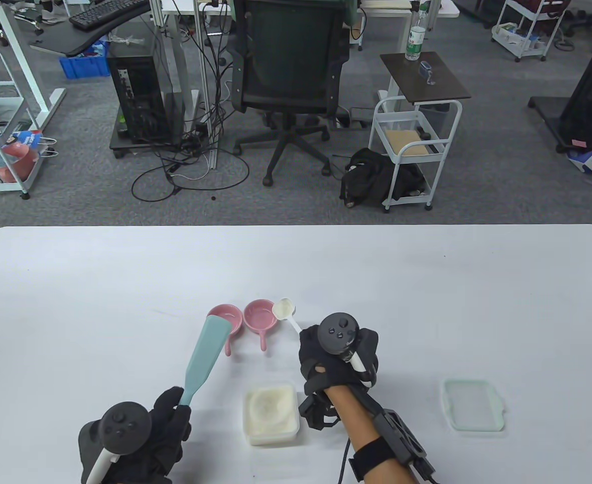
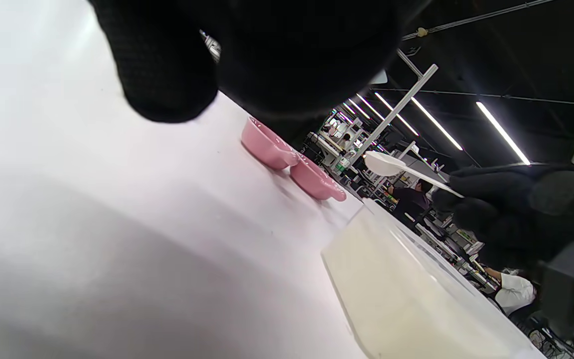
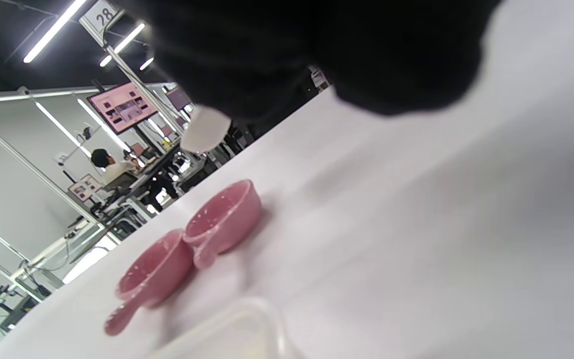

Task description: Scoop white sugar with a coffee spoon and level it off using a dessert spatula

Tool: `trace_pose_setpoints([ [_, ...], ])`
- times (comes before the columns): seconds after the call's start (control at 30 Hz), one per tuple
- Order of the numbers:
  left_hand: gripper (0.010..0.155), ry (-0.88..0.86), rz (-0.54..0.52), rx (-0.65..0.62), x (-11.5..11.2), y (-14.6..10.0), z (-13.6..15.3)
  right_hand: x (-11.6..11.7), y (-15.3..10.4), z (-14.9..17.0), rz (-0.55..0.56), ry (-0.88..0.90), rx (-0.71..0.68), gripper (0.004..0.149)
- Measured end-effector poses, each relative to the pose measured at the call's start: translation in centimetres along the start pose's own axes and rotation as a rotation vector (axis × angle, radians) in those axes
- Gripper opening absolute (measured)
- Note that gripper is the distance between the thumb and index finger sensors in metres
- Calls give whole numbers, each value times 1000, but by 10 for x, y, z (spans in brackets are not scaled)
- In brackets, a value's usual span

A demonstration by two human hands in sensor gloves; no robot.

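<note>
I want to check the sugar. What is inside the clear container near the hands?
The clear container holds white sugar, with a hollow in its middle. What lies under the sugar cannot be seen.

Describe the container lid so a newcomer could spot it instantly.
Start from the white table and find the right hand holding the coffee spoon. Well to its right lies the container lid, alone. It is flat, translucent and pale green-rimmed, unlike the sugar tub.
</note>
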State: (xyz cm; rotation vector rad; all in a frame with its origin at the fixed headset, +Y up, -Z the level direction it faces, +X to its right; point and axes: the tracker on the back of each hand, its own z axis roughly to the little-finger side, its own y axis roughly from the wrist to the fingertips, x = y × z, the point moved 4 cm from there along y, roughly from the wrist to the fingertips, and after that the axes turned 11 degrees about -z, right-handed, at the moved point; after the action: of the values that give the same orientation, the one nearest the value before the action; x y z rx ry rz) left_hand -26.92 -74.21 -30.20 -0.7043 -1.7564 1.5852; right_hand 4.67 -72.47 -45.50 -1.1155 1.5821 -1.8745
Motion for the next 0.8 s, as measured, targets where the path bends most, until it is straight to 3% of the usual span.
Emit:
trace_pose_setpoints([
  [0.2, 62, -32, -26, -9, 5, -1, -3, 18, 20, -15, 19, -134, 35, 42],
  [0.3, 62, -18, -4, -16, 0, -1, 0, 28, 28, -22, -38, -175, 80, 42],
  [0.47, 63, -14, 18, -21, -4, 0, -2, 27, 34, -37, 5, -246, 83, 42],
  [0.8, 63, -14, 17, -32, -3, -1, -5, 34, 40, -52, -25, -376, 90, 42],
])
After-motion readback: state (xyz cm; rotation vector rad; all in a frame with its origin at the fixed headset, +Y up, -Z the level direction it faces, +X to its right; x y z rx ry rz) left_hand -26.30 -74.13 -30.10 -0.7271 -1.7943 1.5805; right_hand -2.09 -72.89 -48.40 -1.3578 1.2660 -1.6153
